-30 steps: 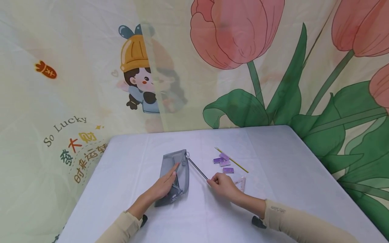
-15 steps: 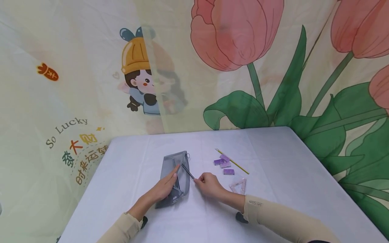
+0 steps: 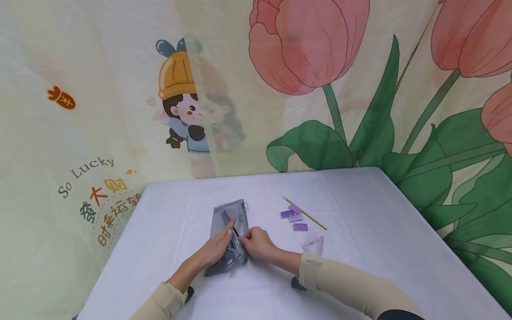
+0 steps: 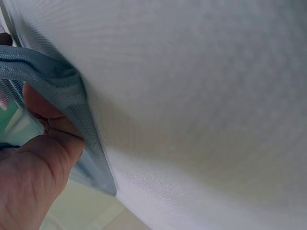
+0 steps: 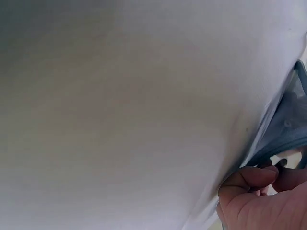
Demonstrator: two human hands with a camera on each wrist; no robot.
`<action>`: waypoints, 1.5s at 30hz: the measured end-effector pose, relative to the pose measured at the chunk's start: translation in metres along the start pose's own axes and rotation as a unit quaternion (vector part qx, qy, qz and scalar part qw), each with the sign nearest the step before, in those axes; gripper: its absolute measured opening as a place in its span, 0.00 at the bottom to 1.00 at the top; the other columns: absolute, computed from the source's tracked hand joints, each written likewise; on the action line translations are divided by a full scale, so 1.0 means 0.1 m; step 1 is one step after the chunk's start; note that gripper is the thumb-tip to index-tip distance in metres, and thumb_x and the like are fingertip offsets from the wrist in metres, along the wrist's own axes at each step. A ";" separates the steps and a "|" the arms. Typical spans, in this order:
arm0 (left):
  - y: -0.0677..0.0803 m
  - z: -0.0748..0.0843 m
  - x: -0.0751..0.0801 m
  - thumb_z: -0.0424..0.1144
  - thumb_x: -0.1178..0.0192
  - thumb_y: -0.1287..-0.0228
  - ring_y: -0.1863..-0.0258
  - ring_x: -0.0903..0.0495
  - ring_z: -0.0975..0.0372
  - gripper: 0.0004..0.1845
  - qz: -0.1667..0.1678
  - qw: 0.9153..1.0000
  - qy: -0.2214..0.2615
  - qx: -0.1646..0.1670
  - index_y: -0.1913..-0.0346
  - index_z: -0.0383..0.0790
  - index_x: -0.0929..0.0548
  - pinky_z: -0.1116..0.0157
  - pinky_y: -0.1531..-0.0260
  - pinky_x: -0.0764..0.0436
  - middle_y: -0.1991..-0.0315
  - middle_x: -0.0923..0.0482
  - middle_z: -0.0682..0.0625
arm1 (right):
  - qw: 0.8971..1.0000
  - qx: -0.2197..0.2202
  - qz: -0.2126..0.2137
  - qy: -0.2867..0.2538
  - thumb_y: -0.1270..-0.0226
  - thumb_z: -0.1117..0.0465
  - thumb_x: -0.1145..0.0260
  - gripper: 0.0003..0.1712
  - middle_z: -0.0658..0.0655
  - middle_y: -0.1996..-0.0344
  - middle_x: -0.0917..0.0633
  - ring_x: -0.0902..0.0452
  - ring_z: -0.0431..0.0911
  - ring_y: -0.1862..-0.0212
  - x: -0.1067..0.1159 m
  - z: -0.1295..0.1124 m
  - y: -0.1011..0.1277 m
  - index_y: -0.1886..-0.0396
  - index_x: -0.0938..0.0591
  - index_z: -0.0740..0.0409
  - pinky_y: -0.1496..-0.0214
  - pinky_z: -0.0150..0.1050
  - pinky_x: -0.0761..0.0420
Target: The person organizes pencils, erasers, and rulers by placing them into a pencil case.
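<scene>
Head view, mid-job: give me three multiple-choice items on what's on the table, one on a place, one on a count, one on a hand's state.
1. Where does the yellow pencil lie?
A. inside the pouch
B. on the table beyond the purple blocks
C. under the left hand

2. How many purple blocks lie on the table?
A. two
B. four
C. six

3. What is the right hand doing?
A. resting flat on bare cloth
B. holding the clear triangle ruler
C. pinching a dark pen at the pouch opening

Answers: 1 B, the pencil lies slanted just past the blocks, right of the grey mesh pouch. 2 B, three sit in a cluster and one lies apart, nearer the triangle ruler. 3 C, its fingers close on the dark pen at the pouch mouth, while the left hand lies flat on the pouch.
</scene>
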State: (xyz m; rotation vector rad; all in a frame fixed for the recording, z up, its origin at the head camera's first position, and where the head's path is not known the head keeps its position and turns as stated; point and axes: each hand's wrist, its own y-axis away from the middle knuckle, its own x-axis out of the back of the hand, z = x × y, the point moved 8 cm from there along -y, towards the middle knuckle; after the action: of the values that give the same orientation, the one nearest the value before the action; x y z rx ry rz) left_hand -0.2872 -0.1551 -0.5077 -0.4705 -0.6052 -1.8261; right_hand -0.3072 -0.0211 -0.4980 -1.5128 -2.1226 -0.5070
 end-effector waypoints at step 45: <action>-0.02 -0.03 -0.03 0.55 0.69 0.19 0.31 0.38 0.32 0.27 -0.005 1.000 0.001 0.011 0.21 0.65 0.51 0.45 0.61 0.16 0.21 0.51 0.42 | 0.872 0.228 0.017 0.433 0.33 0.25 0.53 0.47 0.57 0.20 0.55 0.57 0.58 0.20 0.49 0.08 0.33 0.21 0.44 0.42 0.24 0.64 0.52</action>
State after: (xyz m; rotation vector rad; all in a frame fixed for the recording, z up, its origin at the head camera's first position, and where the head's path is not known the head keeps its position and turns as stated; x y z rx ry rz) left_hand -0.2882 -0.1546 -0.5124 -0.4513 -0.6262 -1.8284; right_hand -0.2903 0.0315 -0.4755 -0.8106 -1.3606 -0.4960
